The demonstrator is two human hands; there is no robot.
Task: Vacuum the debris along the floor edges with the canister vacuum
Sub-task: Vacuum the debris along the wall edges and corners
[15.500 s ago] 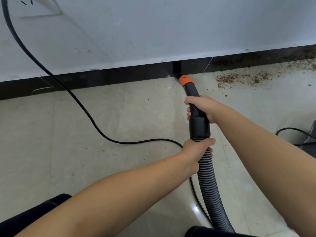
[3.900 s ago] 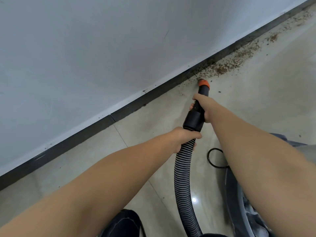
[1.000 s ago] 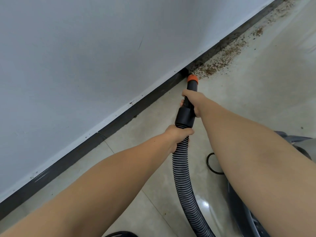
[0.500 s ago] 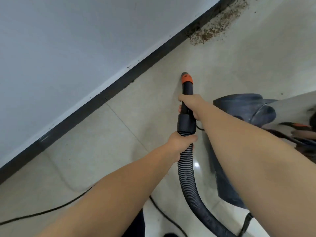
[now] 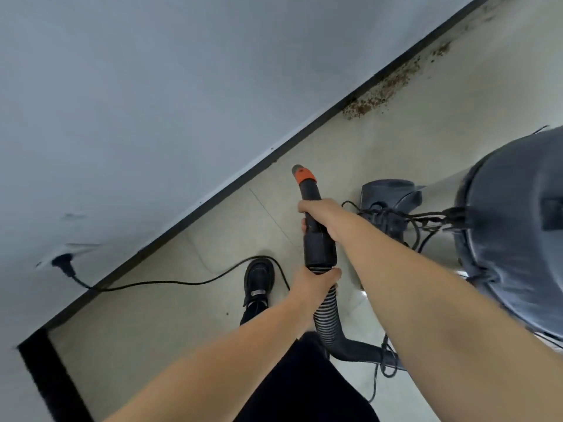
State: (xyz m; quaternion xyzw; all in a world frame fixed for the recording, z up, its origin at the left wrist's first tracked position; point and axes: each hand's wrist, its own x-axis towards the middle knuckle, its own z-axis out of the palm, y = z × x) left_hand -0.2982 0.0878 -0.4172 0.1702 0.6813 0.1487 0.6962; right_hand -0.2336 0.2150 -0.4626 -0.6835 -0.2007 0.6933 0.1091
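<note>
Risk: both hands, right hand (image 5: 323, 214) and left hand (image 5: 315, 281), wrapped round the wand (image 5: 316, 239); power cord (image 5: 182, 281) loops by shoe (image 5: 259, 277) (trip, unplug), debris (image 5: 374, 97) beyond nozzle unreached.

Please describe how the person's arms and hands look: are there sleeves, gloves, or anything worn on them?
Both forearms are bare to the frame's edge, with no sleeves showing. The left hand and right hand wear no gloves; no rings, watch or bracelet show.
</note>
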